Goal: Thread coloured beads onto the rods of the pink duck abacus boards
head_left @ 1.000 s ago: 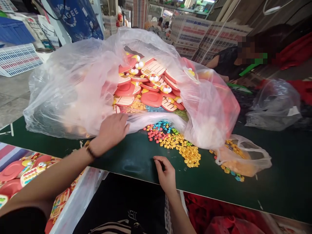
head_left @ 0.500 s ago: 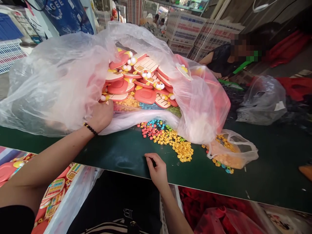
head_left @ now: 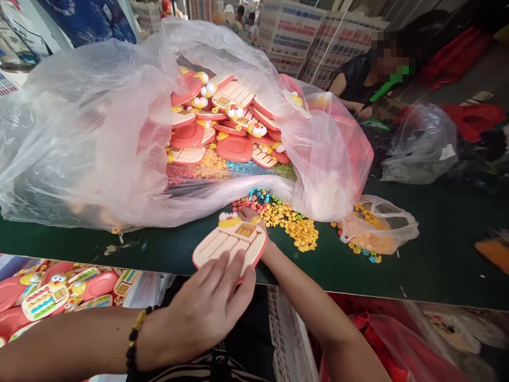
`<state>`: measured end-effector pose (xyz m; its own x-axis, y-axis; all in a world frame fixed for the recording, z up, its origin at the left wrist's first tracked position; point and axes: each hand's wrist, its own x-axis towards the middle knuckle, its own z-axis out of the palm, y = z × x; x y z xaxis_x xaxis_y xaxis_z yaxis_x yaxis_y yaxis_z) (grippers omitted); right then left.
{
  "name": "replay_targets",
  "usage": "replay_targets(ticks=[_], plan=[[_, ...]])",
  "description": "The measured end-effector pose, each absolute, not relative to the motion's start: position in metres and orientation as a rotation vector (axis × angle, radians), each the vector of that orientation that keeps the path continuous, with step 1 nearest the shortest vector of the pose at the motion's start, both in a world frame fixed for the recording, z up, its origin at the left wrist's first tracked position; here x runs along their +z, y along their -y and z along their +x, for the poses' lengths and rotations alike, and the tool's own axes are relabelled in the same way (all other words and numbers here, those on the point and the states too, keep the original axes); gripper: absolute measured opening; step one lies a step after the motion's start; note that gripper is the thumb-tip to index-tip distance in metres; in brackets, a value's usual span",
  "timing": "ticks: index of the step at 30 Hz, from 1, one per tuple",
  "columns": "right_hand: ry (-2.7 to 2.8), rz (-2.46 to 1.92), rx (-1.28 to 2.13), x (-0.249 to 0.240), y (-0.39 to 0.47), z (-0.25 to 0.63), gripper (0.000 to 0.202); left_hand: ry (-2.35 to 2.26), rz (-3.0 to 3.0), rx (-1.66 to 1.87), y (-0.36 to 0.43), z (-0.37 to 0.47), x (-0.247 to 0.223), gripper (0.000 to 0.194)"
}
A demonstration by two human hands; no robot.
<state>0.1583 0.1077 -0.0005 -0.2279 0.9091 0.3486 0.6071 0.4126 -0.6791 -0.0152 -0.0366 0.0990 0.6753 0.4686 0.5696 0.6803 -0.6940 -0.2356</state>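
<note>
My left hand (head_left: 210, 297) grips a cream and red toy board (head_left: 233, 241) with a yellow, white-eyed head, held above the green table's front edge. Behind the board, my right hand (head_left: 254, 216) reaches to the pile of small red pieces (head_left: 244, 203); its fingers are mostly hidden. Yellow pieces (head_left: 302, 233) lie to the right of it, blue ones (head_left: 258, 195) behind. A large clear bag (head_left: 99, 132) lies open on the table, with many similar red and cream boards (head_left: 234, 148) inside.
A small bag of orange pieces (head_left: 374, 233) lies at right on the green table (head_left: 358, 276). Finished-looking boards with coloured pieces (head_left: 45, 300) fill a container at lower left. A person (head_left: 358, 79) sits across the table; crates (head_left: 294, 32) stand behind.
My left hand has come out from the bag's opening toward me with a board in it. My right hand has moved forward from the table's edge to the small pieces.
</note>
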Motion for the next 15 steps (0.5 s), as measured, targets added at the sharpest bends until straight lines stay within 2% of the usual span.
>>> replay_targets(ticks=[3, 7, 11, 15], plan=[[2.111, -1.327, 0.475, -0.002, -0.113, 0.168, 0.013, 0.894, -2.503, -0.521, 0.047, -0.001, 0.073, 0.031], [2.314, -1.296, 0.382, 0.003, -0.117, 0.190, 0.023, 1.007, -2.515, -0.538, 0.051, 0.009, 0.057, 0.032], [2.141, -1.301, 0.350, 0.015, -0.113, 0.208, 0.024, 1.065, -2.551, -0.580, 0.057, 0.003, 0.063, 0.038], [1.856, -1.301, 0.359, 0.029, -0.100, 0.213, 0.016, 1.147, -2.552, -0.472, 0.051, 0.010, 0.058, 0.038]])
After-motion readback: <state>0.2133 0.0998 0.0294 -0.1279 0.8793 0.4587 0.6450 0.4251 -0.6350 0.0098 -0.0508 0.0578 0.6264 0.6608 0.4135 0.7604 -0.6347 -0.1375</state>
